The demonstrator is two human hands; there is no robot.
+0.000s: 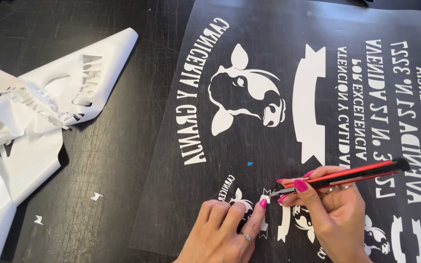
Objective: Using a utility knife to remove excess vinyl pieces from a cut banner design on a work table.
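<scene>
A clear film sheet point(269, 29) with white cut vinyl lettering, a cow-head emblem point(244, 90) and a ribbon shape point(309, 102) lies on a black scratched table. My right hand point(330, 214) grips a red and black utility knife point(339, 178), its blade tip at a small white ribbon piece point(265, 195) near the sheet's lower edge. My left hand point(225, 231) presses the film flat beside the blade, index fingertip touching that small piece. A ring sits on one left finger.
A crumpled heap of peeled white vinyl waste point(35, 112) lies at the left. Two tiny white scraps point(96, 196) sit on the bare black table point(113, 160). A small blue speck point(250, 163) is on the film. More small white emblems point(415, 234) show at the lower right.
</scene>
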